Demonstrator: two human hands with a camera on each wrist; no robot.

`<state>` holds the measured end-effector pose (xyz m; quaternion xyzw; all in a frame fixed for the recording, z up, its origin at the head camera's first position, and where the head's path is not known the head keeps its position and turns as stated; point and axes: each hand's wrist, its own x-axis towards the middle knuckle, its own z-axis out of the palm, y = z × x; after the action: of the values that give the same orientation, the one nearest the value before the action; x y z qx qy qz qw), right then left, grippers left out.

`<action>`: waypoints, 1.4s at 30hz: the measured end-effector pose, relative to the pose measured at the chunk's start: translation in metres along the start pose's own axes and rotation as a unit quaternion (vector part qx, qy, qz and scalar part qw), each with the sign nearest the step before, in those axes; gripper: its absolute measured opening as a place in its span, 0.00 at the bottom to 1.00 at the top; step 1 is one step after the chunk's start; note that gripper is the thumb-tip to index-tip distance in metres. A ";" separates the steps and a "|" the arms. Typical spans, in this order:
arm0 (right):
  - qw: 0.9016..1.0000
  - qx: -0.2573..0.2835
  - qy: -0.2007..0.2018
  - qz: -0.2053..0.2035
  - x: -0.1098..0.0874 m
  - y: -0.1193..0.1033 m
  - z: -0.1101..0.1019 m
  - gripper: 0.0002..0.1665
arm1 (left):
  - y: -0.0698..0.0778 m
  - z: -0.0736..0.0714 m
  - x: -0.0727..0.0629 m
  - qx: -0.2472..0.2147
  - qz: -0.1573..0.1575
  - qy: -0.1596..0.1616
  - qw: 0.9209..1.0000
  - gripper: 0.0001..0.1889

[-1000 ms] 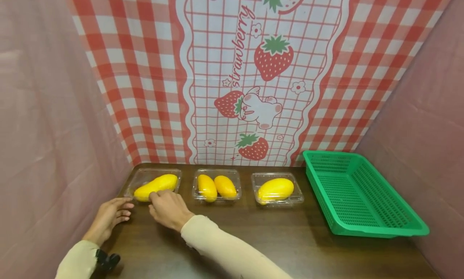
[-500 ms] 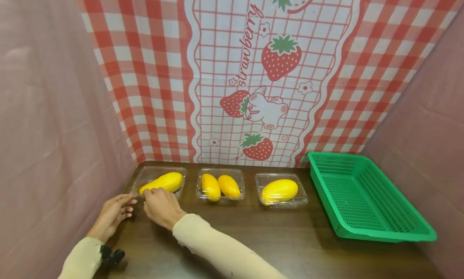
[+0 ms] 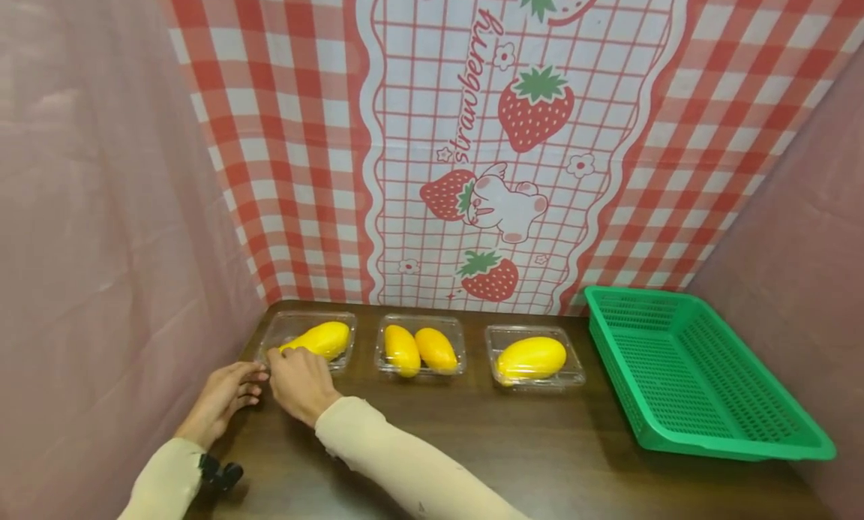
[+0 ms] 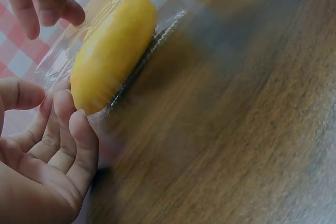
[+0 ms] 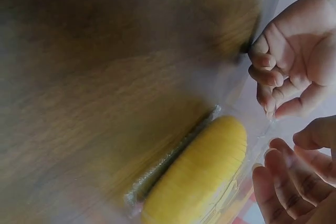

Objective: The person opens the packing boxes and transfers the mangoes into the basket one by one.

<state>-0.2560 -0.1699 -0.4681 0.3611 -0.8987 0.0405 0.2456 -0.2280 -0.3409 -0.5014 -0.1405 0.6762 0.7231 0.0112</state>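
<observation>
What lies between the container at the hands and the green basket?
A clear container holding two yellow fruits, then a second container holding one fruit; the head view shows both.

Green basket (image 3: 695,381) on brown table (image 3: 574,460); strawberry-print cloth (image 3: 499,145) behind; pink drapes (image 3: 101,242) flanking.

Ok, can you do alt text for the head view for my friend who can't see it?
A left hand and right hand are close together at the near left corner of a clear box holding a yellow fruit. Two more clear boxes of fruit sit to its right, then a green basket, on a brown table.
</observation>
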 end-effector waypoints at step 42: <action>0.991 -0.066 0.021 -0.116 0.018 0.016 0.021 0.09 | 0.000 -0.006 0.001 0.027 0.013 -0.062 0.998 0.11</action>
<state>-0.2860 -0.1749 -0.4766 0.4448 -0.8463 -0.0398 0.2905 -0.2282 -0.3471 -0.5024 -0.0858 0.6951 0.7122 0.0476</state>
